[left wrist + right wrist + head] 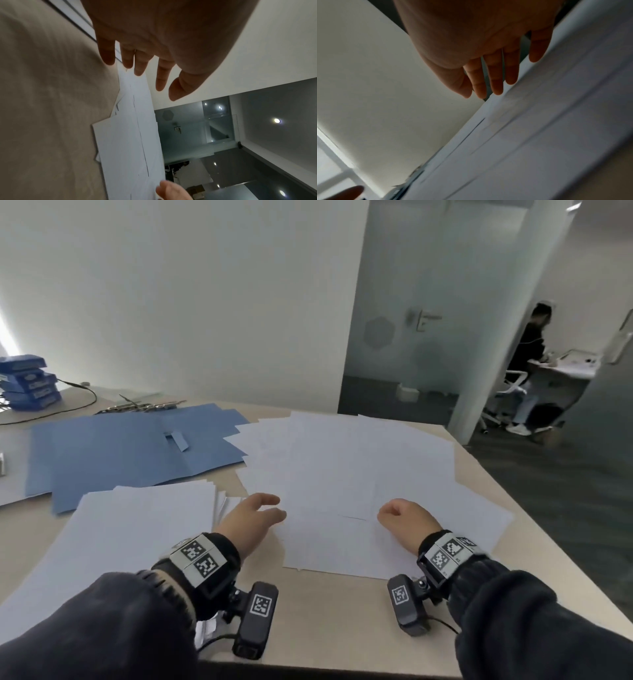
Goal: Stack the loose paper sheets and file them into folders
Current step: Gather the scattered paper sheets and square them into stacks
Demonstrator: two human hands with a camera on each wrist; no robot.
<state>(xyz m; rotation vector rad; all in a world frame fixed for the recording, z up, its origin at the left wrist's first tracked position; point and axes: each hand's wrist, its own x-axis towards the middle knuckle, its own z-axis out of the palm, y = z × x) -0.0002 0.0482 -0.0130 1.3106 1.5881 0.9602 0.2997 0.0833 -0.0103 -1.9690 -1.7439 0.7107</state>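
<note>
Blue folders (pixel 137 446) beside loose sheets (pixel 346 474)

Folders (pixel 137 446) lie left of the spread sheets (pixel 349 474) on the table (pixel 329 618).

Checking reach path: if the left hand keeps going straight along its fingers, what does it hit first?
The left hand points forward and to the right, low over the spread of loose white sheets. It would most likely meet those sheets first; the left wrist view does not show clearly whether the fingertips are off the paper.
</note>
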